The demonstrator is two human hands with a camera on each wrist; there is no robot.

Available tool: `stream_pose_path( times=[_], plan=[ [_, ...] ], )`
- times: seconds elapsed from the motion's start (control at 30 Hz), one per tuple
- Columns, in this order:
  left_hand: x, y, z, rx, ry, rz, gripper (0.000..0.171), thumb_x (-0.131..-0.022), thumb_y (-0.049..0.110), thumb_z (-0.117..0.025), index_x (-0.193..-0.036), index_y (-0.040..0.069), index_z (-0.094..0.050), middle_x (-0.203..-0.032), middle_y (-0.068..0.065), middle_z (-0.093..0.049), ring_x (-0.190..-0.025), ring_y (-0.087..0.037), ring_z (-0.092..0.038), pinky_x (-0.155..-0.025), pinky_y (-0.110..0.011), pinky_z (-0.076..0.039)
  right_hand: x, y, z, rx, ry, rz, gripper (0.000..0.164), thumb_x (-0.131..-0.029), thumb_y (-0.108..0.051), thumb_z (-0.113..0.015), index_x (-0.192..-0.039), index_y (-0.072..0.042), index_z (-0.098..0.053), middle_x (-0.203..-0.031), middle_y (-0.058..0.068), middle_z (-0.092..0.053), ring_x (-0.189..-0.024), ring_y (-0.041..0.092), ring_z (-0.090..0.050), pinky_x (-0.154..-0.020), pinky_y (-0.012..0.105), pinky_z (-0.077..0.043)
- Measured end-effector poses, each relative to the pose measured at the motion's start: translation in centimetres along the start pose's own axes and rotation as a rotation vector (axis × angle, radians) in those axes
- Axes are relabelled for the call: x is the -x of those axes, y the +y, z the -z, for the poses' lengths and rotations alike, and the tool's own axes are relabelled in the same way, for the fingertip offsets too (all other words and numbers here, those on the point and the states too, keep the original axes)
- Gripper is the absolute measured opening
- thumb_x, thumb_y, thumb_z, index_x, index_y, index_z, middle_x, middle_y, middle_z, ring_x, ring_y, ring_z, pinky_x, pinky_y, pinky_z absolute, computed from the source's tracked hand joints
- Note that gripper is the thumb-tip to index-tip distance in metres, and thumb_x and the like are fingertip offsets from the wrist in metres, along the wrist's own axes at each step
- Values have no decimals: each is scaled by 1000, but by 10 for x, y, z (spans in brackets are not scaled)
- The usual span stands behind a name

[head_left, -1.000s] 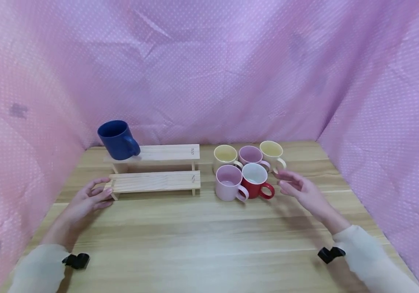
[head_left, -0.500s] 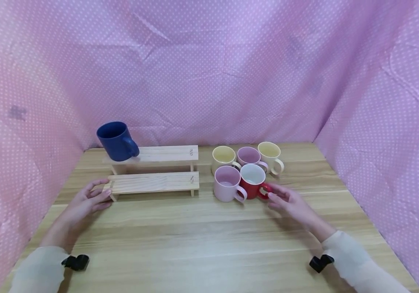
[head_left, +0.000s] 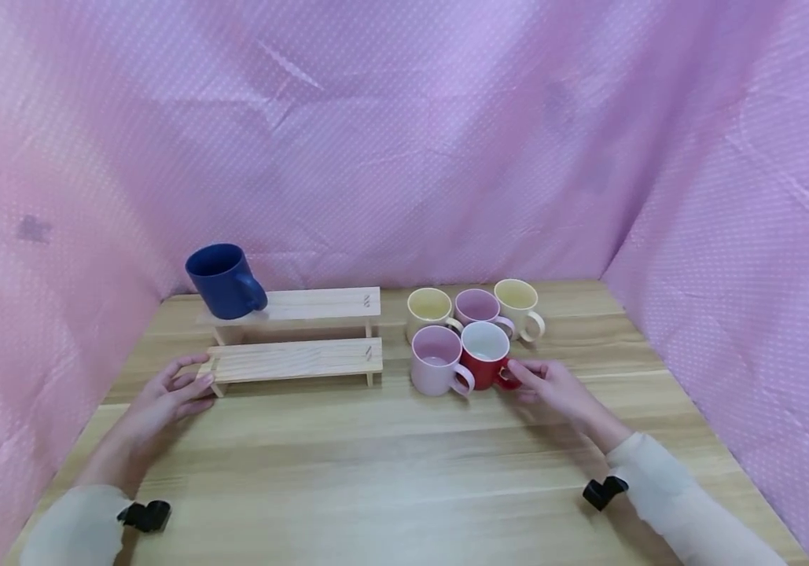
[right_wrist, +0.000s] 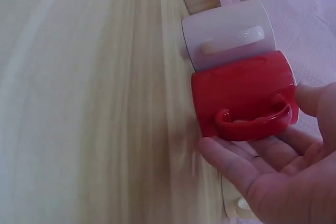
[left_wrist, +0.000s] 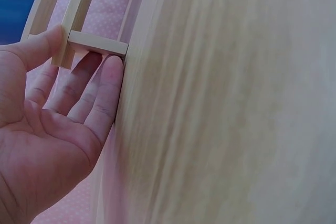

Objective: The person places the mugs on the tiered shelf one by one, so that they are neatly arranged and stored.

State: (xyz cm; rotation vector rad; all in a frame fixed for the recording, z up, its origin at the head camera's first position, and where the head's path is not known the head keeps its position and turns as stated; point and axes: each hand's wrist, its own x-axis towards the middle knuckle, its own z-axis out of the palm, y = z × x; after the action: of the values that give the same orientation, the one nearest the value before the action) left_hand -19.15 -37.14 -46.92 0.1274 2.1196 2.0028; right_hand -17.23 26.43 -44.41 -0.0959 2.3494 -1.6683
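My left hand (head_left: 170, 391) is at the left end of the lower wooden shelf (head_left: 298, 360). In the left wrist view, the thumb presses the board's end and the fingers reach behind the short leg (left_wrist: 97, 43). My right hand (head_left: 553, 389) grips the red mug (head_left: 479, 373), which stands upright with a white inside. The right wrist view has the thumb at the mug's rim and the fingers passing behind its handle (right_wrist: 254, 128). A light pink mug (head_left: 432, 379) stands beside the red one on its left.
Behind stand a yellow mug (head_left: 420, 324), a pink mug (head_left: 476, 305) and another yellow mug (head_left: 517, 295). A blue mug (head_left: 227, 291) is on the left end of the upper shelf (head_left: 322, 303). Pink dotted cloth (head_left: 404, 157) walls the wooden table (head_left: 347, 472).
My right hand has moved left from beside the mugs to the red mug, and its thumb and fingers have come round it. The left hand has stayed at the shelf's end.
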Motion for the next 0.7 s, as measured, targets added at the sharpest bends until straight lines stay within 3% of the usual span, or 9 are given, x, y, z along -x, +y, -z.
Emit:
stream_pose_path(
  times=[0.23,0.4,0.6,0.7],
  plan=[
    [1,3,1,7,0,19,44,-104,13,-60,-143,17,-40,-117,-6,-62,-105,-16,-68,-93,-30,-59,-3,-5,-1,76,-7,-40,50,-107,-31,-56,-137,8,-56,-131,26,-62,-101,33,-69,-88,40,-62],
    [2,5,2,22,5,21,44,-103,13,-61,-142,18,-41,-116,-2,-65,-104,-15,-69,-92,-30,-60,-5,-6,-2,16,-42,-29,48,-107,-29,-56,-134,11,-57,-132,28,-61,-109,36,-67,-93,45,-60],
    [-2,1,2,27,8,21,44,-103,14,-62,-141,19,-42,-115,-1,-66,-105,-15,-69,-93,-31,-59,-4,-7,1,40,-29,-25,45,-107,-28,-56,-134,8,-59,-131,24,-63,-111,22,-64,-95,38,-58],
    [-3,0,0,34,-1,7,43,-103,14,-61,-142,17,-41,-116,-4,-65,-105,-16,-69,-93,-31,-59,-4,-7,2,40,-41,-9,45,-108,-26,-54,-135,10,-57,-133,26,-61,-118,27,-62,-101,44,-55]
  ],
)
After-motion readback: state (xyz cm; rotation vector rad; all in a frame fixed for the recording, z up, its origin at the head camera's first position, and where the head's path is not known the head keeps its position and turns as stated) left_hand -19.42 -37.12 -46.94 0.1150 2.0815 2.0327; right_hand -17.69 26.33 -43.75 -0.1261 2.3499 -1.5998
